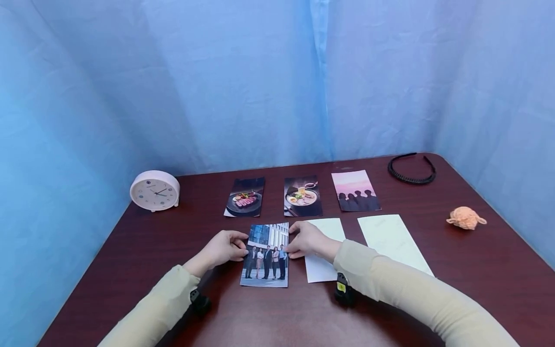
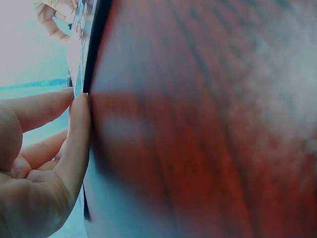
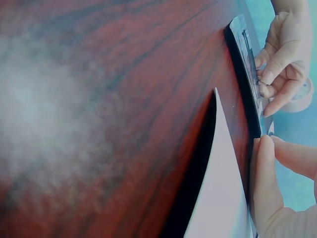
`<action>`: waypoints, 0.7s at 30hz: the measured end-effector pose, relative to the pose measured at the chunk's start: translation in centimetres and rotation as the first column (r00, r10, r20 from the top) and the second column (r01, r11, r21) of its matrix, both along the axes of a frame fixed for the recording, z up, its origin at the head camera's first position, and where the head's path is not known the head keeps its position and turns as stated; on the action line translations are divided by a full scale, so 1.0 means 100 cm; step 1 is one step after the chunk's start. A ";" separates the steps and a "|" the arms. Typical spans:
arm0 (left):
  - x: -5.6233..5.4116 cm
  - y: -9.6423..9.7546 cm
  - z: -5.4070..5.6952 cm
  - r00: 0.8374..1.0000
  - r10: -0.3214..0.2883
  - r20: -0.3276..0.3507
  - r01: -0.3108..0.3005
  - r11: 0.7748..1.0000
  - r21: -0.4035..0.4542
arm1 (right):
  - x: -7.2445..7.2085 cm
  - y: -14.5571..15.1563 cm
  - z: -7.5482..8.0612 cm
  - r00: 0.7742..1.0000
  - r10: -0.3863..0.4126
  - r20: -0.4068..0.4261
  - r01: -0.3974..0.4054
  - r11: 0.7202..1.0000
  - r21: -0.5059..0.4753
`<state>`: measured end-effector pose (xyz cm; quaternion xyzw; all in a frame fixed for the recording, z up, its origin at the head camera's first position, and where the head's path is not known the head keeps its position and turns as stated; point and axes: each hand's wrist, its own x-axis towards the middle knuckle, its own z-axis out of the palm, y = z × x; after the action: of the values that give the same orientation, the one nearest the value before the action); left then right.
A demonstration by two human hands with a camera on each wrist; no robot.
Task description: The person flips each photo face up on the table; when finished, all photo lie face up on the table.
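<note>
A photo print (image 1: 266,255) of several people standing before tall buildings lies picture up near the middle of the table. My left hand (image 1: 222,248) pinches its left edge between thumb and fingers; the left wrist view shows those fingertips (image 2: 79,106) meeting at the edge. On the opposite side, my right hand (image 1: 309,240) pinches the right edge, with thumb and finger (image 3: 267,158) closed there in the right wrist view. Under the right wrist lies a white sheet (image 1: 321,270), partly covered by the arm. A second white sheet (image 1: 392,238) is to its right.
Behind the hands lie a steak photo (image 1: 244,197), a noodle bowl photo (image 1: 302,196) and a pink-sky silhouette photo (image 1: 355,191). A round clock (image 1: 155,191) stands back left. A black headband (image 1: 412,180) and an orange yarn-like ball (image 1: 466,218) are on the right.
</note>
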<state>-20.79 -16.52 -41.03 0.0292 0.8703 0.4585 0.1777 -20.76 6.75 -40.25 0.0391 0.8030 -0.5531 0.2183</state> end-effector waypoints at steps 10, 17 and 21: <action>0.002 -0.007 0.002 1.000 0.002 -0.031 -0.001 1.000 0.031 | 0.001 0.009 0.004 1.000 0.022 -0.010 -0.022 0.999 0.033; 0.001 -0.009 0.007 0.996 0.011 -0.093 -0.009 1.000 0.026 | 0.003 0.023 0.011 0.994 0.077 -0.071 -0.074 0.996 0.054; 0.002 -0.005 0.009 0.990 0.031 -0.138 -0.033 0.999 -0.014 | 0.003 0.030 0.011 0.993 0.086 -0.082 -0.084 0.996 0.039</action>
<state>-20.54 -17.06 -40.15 0.0453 0.8845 0.4512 0.1098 -20.41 9.77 -39.14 -0.0145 0.8221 -0.5302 0.2072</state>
